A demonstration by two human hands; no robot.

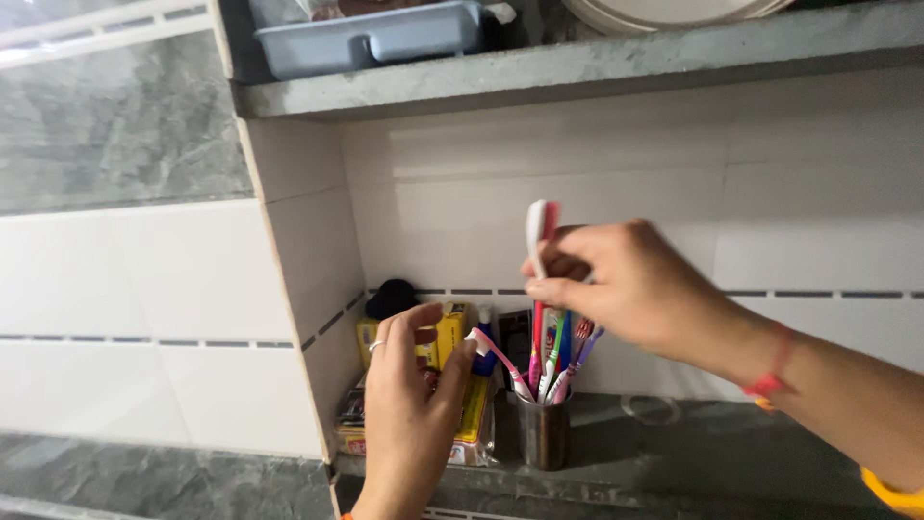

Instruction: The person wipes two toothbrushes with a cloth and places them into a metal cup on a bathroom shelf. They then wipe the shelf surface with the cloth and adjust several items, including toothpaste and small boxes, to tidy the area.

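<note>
Right hand [630,284]: fingers pinched around the upper stem of a red-and-white toothbrush [541,231], a slim plastic stick with a rounded head. The brush stands nearly upright, head topmost, its lower stem running down into the cup.

Cup [544,433]: small cylinder of dull brushed metal, standing on the grey stone shelf [693,453]. It holds a bundle of thin plastic brushes, pink, green, white and purple, fanned outward at the rim.

Left hand [409,404]: raised just left of the cup, palm turned away from the camera, a ring on one finger. Thumb and forefinger close on the head end of a pink toothbrush [500,361], which leans out leftward from the cup at a slant.

Behind the left hand: flat yellow cardboard boxes [452,332] stand against the tile, with more yellow packets stacked below, wrapped in glossy film. A black rounded object [392,297] sits behind them; its kind cannot be made out.

Right wrist carries a red thread band [773,371].

Surroundings: back wall of smooth white glazed tile [597,164] with a thin dashed dark stripe. Upper shelf [577,67] of rough grey stone carries a grey-blue plastic tray [371,39] with rounded corners.
</note>
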